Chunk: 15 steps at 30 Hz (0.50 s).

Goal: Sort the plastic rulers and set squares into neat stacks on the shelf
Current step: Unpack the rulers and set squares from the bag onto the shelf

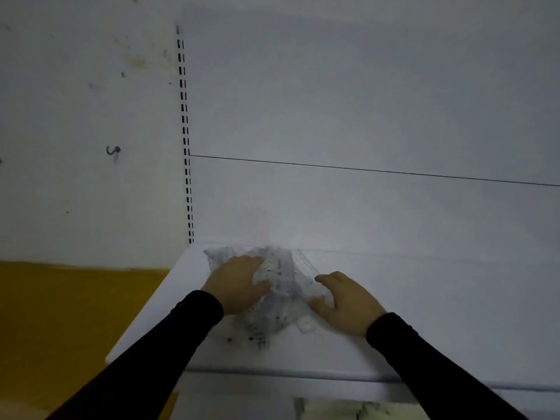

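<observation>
— Clear plastic, is that the heap on the white shelf (424, 313)?

— Yes. A loose pile of transparent rulers and set squares (280, 294) lies near the shelf's left end, running from the back panel (363, 207) toward the near edge. The pieces overlap at odd angles; the blur keeps me from counting them or telling one shape from another.

— Where are the hands?

— The left hand (238, 283) lies flat on the left part of the pile, fingers stretched forward and close together, thumb out to the right on the plastic. The right hand (345, 300) is at the pile's right edge, fingers lightly curved and pointing left, thumb nearer the camera. Its fingertips meet the plastic, but I cannot tell whether they pinch a piece or only touch it.

— Sleeves?

— Black sleeves (157, 353) cover both arms to the wrists.

— Anything else around?

— A slotted upright rail (185, 137) climbs the wall from the shelf's far left corner. Left of the shelf, a yellow band (60, 322) runs along the lower wall.
</observation>
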Each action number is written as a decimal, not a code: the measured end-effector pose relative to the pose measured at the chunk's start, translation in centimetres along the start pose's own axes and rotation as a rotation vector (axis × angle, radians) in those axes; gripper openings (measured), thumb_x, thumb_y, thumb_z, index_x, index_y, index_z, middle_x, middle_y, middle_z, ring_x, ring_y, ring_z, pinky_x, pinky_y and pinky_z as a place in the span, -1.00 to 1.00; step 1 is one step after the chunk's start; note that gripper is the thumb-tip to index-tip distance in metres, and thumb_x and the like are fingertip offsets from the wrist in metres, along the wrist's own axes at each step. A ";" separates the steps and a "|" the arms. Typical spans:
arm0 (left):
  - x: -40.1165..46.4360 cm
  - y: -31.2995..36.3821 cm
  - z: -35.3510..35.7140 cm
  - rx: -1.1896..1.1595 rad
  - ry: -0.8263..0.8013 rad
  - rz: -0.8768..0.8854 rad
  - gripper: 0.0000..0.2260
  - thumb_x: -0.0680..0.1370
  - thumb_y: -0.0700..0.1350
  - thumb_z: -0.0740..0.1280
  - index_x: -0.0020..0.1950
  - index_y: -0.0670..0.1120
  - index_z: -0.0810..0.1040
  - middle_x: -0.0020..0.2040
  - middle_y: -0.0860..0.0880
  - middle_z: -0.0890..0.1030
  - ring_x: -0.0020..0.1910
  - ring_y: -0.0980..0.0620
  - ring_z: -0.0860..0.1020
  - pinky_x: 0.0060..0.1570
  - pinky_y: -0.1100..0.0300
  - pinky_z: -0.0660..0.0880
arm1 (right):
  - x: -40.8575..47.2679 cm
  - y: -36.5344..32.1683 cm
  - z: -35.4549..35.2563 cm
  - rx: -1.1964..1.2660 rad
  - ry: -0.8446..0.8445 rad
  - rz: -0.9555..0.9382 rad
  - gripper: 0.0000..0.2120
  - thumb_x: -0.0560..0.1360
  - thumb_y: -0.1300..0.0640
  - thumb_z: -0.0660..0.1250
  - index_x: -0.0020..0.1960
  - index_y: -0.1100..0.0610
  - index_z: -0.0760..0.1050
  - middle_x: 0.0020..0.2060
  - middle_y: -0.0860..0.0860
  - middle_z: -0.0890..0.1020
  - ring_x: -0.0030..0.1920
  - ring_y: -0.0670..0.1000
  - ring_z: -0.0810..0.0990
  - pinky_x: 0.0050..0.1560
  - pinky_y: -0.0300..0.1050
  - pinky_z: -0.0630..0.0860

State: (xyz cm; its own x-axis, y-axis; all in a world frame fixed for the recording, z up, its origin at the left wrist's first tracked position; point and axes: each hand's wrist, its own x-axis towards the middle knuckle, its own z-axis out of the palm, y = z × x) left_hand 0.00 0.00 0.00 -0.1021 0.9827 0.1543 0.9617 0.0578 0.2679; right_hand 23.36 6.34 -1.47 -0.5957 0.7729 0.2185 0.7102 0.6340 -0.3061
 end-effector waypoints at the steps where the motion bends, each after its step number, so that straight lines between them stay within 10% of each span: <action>1: 0.6 0.2 0.2 0.008 0.000 -0.017 -0.38 0.54 0.27 0.11 0.51 -0.03 0.19 0.48 -0.06 0.28 0.44 -0.04 0.25 0.40 0.09 0.17 | 0.5 0.2 0.3 0.015 -0.010 -0.004 -0.41 0.49 -0.25 0.21 0.40 0.06 0.32 0.25 0.01 0.46 0.23 -0.02 0.46 0.22 -0.22 0.36; 8: 3.6 2.0 1.2 0.112 -0.064 -0.143 -0.48 0.57 0.21 0.12 0.42 -0.08 0.31 0.37 -0.16 0.39 0.32 -0.13 0.37 0.27 0.06 0.30 | 2.3 1.4 1.3 0.030 -0.081 -0.116 -0.26 0.28 -0.50 0.19 0.20 0.02 0.48 0.00 -0.02 0.49 0.02 -0.03 0.50 0.08 -0.20 0.42; 15: 4.1 1.7 0.3 0.148 -0.137 -0.201 -0.62 0.60 -0.06 0.16 0.39 -0.16 0.32 0.33 -0.19 0.43 0.28 -0.14 0.41 0.22 0.09 0.35 | 3.4 2.1 1.1 0.018 -0.107 -0.196 -0.44 0.34 -0.35 0.32 0.17 0.00 0.53 -0.03 -0.02 0.51 -0.03 -0.04 0.50 0.03 -0.22 0.42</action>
State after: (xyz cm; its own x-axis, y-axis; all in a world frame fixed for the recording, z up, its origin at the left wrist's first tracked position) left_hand 1.29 4.22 0.79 -0.2692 0.9629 -0.0202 0.9532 0.2694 0.1372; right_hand 22.42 10.25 -2.40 -0.7588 0.6271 0.1760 0.5707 0.7704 -0.2844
